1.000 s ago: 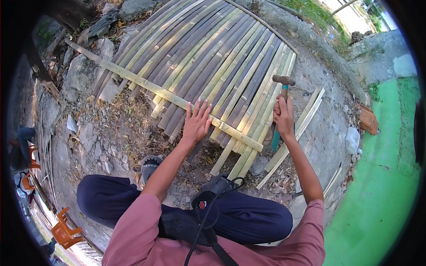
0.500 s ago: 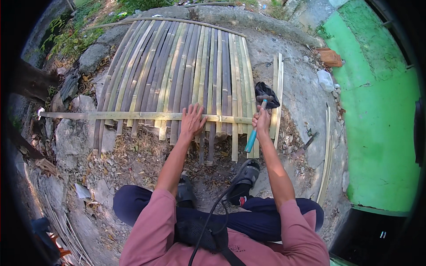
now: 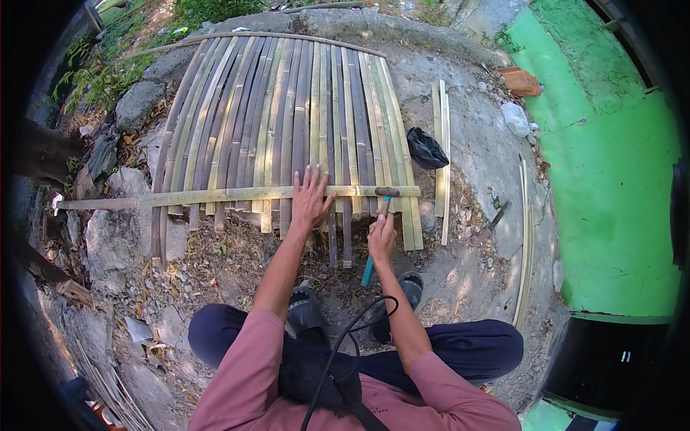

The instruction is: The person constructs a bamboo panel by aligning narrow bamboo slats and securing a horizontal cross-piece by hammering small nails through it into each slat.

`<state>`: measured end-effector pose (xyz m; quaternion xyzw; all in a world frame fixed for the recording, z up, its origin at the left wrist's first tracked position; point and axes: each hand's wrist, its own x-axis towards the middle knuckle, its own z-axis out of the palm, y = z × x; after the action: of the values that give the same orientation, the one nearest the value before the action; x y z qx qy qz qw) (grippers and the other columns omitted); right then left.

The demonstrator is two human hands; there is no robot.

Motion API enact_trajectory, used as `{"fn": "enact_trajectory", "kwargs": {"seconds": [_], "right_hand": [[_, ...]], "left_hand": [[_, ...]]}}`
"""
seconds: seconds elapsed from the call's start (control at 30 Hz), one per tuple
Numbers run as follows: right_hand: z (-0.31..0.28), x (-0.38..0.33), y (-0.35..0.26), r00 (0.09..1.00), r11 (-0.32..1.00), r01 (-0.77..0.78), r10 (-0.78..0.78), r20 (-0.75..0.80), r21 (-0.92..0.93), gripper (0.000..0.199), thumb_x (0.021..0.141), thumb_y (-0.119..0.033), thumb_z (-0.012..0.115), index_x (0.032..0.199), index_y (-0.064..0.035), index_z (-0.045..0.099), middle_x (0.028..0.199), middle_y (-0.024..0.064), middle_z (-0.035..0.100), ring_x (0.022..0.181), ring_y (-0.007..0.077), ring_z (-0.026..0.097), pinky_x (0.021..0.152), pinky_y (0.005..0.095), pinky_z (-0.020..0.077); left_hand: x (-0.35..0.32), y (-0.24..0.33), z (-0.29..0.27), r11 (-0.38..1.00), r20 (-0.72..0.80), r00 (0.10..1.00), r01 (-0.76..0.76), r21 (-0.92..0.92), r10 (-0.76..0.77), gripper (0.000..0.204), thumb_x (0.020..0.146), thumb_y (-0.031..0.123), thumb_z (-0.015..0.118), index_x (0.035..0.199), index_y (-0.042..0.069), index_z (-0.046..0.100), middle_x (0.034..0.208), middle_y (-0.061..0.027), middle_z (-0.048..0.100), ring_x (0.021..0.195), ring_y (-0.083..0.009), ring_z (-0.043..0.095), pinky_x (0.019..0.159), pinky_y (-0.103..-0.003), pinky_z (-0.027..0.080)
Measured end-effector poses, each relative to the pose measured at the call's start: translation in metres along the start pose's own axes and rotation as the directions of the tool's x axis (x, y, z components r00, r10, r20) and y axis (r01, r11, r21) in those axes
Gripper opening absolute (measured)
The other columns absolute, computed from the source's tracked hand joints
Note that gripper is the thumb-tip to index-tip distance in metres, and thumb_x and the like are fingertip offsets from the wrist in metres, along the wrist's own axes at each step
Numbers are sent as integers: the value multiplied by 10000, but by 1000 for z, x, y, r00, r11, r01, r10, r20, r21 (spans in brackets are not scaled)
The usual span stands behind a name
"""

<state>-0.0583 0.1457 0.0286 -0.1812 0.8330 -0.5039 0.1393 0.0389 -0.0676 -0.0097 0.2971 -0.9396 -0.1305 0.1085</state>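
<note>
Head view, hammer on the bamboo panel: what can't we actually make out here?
- Hammer: whether a nail sits under its head, too small, head covers the spot.
- Right hand: the handle inside its grip is hidden by the fingers.
- Left hand: the cross strip beneath the palm is covered.
- Black bag: contents not visible.
- Bamboo panel: far end bends at the fisheye rim.

A black bag [image 3: 426, 149] lies beside loose bamboo strips [image 3: 440, 154] (green wall [image 3: 611, 179] at right).
</note>
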Motion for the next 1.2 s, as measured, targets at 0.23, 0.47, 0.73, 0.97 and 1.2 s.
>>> {"fn": "enact_trajectory", "kwargs": {"seconds": [0.23,0.47,0.73,0.97,1.2], "right_hand": [[17,3,10,998,999,-37,38,-53,14,312,1184,-262,425,1290,-18,588,715,73,597,580,201,599,523,400,455],[14,6,3,999,990,11,-16,-35,-137,308,1175,-239,437,1303,4,576,750,168,656,671,383,678,605,527,487],[7,17,16,980,947,167,-191,-64,-275,295,1178,-248,440,1293,5,541,787,227,679,702,422,697,639,554,491],[-1,17,-24,977,989,118,-131,-168,-86,268,1182,-245,433,1262,-12,537,770,238,662,726,426,717,624,543,488],[-6,40,7,985,928,174,-169,46,-331,286,1181,-266,435,1278,-7,506,855,281,700,763,462,728,643,573,500]], "left_hand": [[-5,-4,1,1000,-34,999,-15,8,15,714,1105,553,476,1695,154,417,1793,-134,313,1673,-363,232,1359,-603,94],[-4,1,0,1000,-53,998,-22,16,23,706,1100,551,467,1683,154,437,1788,-132,325,1669,-359,244,1359,-609,100],[-2,14,3,999,-50,998,-34,4,34,693,1109,538,460,1687,155,430,1793,-125,315,1680,-356,216,1361,-602,88],[-11,-9,2,999,-52,999,0,38,2,692,1111,535,459,1683,148,435,1793,-126,316,1679,-359,219,1361,-602,88],[-1,5,3,1000,-34,999,-18,16,18,715,1102,545,444,1696,146,410,1791,-130,319,1677,-360,220,1360,-614,95]]}}
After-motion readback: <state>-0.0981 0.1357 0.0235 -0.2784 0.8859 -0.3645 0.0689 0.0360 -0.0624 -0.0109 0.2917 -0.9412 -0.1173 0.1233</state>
